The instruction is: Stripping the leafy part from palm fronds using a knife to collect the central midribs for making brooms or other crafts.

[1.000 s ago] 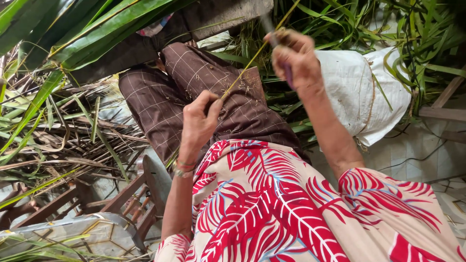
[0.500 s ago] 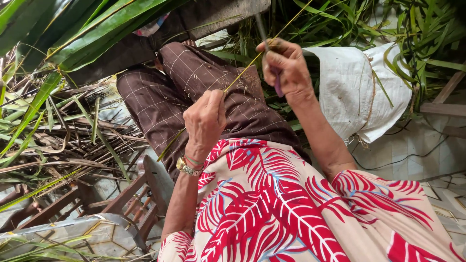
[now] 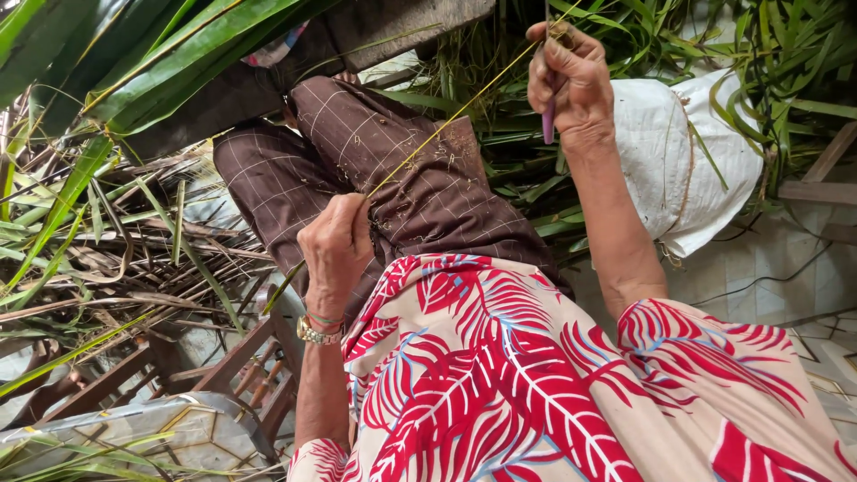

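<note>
My left hand [image 3: 337,250] is closed around the near end of a thin yellow-green palm leaf rib [image 3: 451,120], just above my lap in brown checked trousers [image 3: 375,170]. The rib runs taut, up and to the right, to my right hand [image 3: 571,80]. That hand is raised near the top edge and grips the rib's far end together with a small knife with a purple handle [image 3: 547,120], the handle pointing down. A watch and bracelet sit on my left wrist.
Long green palm leaves [image 3: 170,62] lie at the upper left and top right. Dry stripped ribs [image 3: 134,259] are heaped at the left. A white sack [image 3: 687,161] sits to the right on a tiled floor [image 3: 777,277]. A wooden stool frame [image 3: 223,366] stands at the lower left.
My right hand has gone up and to the right with the knife. My left hand has drawn back toward my body, so a longer stretch of rib spans between them.
</note>
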